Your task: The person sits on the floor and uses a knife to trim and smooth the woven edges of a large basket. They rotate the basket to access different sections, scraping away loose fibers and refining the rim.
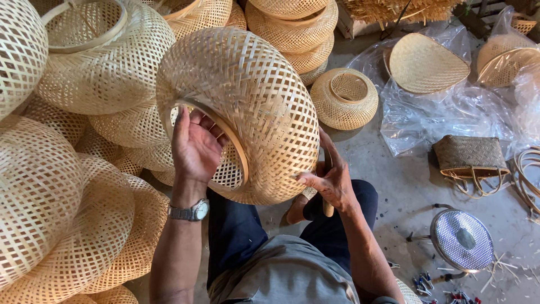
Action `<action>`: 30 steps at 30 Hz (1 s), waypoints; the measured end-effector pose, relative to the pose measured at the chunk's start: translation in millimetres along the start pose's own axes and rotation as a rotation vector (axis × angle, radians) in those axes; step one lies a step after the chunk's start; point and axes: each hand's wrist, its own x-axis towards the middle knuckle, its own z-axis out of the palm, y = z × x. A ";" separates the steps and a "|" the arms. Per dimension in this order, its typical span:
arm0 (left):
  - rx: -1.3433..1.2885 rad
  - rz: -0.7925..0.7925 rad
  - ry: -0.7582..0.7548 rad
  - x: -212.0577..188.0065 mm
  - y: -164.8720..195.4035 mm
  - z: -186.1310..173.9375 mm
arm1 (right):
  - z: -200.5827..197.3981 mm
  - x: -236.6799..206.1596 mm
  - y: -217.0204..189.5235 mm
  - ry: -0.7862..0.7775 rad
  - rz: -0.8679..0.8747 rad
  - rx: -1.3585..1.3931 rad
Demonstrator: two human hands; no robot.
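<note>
Grey concrete floor (405, 186), littered with slivers; woven bamboo shades heaped at left (67, 186) and stacked behind. Seated person holds one round woven shade (247, 107) tilted above the lap. Left hand (194, 149) reaches into its ringed opening, fingers curled on the rim. Right hand (329, 180) braces the lower outer wall, fingers closed around a wooden handle; the tool's end is hidden. Judgement: steady the rim firmly, work gently so strips don't snap. Clear plastic sheet (444, 112), small woven bag (469, 155), round metal fan (462, 241) lie at right.
</note>
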 end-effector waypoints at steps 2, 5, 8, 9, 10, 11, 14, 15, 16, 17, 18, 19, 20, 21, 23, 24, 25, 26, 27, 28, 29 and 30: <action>-0.040 0.003 -0.056 0.7 6.1 9.3 | -0.4 -0.8 2.6 -0.025 -0.055 0.035; -0.087 0.011 -0.074 2.1 2.5 17.2 | -5.9 -3.8 5.3 0.001 -0.002 -0.079; -0.137 0.021 -0.048 6.5 -3.2 19.3 | -11.2 -4.2 7.9 0.084 0.086 -0.334; -0.104 0.041 -0.064 6.2 -5.0 19.3 | -10.8 -3.9 9.4 0.093 0.034 -0.332; -0.069 0.061 -0.082 6.5 -5.1 18.9 | -9.4 -2.7 10.6 0.102 -0.020 -0.329; -0.048 0.076 -0.097 6.2 -5.2 18.9 | -7.5 -0.8 12.0 0.127 -0.053 -0.386; 0.000 0.088 -0.109 0.1 -5.2 17.3 | 3.2 8.0 13.6 0.179 -0.025 -0.515; 0.010 0.077 -0.096 -2.3 -5.9 17.4 | 4.8 11.7 12.2 0.176 0.060 -0.527; 0.020 0.067 -0.081 -4.6 -6.2 16.8 | 7.1 13.1 10.5 0.171 0.147 -0.539; 0.027 0.067 -0.088 -5.9 -6.0 15.9 | 9.5 13.0 8.6 0.162 0.123 -0.482; 0.034 0.068 -0.096 -6.2 -5.3 15.0 | 11.8 13.2 6.8 0.154 0.099 -0.425; 0.039 0.068 -0.101 -8.1 -6.0 14.7 | 12.9 11.7 4.7 0.145 0.078 -0.370; 0.042 0.066 -0.110 -9.2 -6.3 14.6 | 14.1 10.6 3.2 0.131 0.062 -0.287; 0.045 0.063 -0.119 -10.1 -6.8 15.0 | 14.7 9.3 1.9 0.118 0.046 -0.203; 0.057 0.057 -0.127 -13.7 -8.8 16.5 | 14.6 5.9 0.2 0.094 0.030 -0.126; 0.067 0.057 -0.127 -15.2 -9.6 17.6 | 13.5 4.9 -0.7 0.081 0.024 -0.134; 0.077 0.058 -0.127 -16.5 -10.0 18.5 | 12.4 4.0 -1.3 0.067 0.018 -0.140; 0.079 0.058 -0.119 -18.0 -10.1 18.9 | 12.0 2.4 -2.1 0.104 -0.031 -0.227; 0.079 0.054 -0.112 -20.5 -12.2 20.4 | 10.0 -1.8 -3.8 0.143 -0.078 -0.313; 0.080 0.052 -0.103 -21.7 -13.5 21.0 | 9.5 -5.0 -5.3 0.181 -0.125 -0.401; 0.072 0.054 -0.110 -21.9 -14.2 21.0 | 9.2 -8.0 -6.8 0.218 -0.187 -0.457; 0.064 0.055 -0.114 -22.4 -14.0 19.7 | 9.2 -11.2 -9.0 0.252 -0.249 -0.514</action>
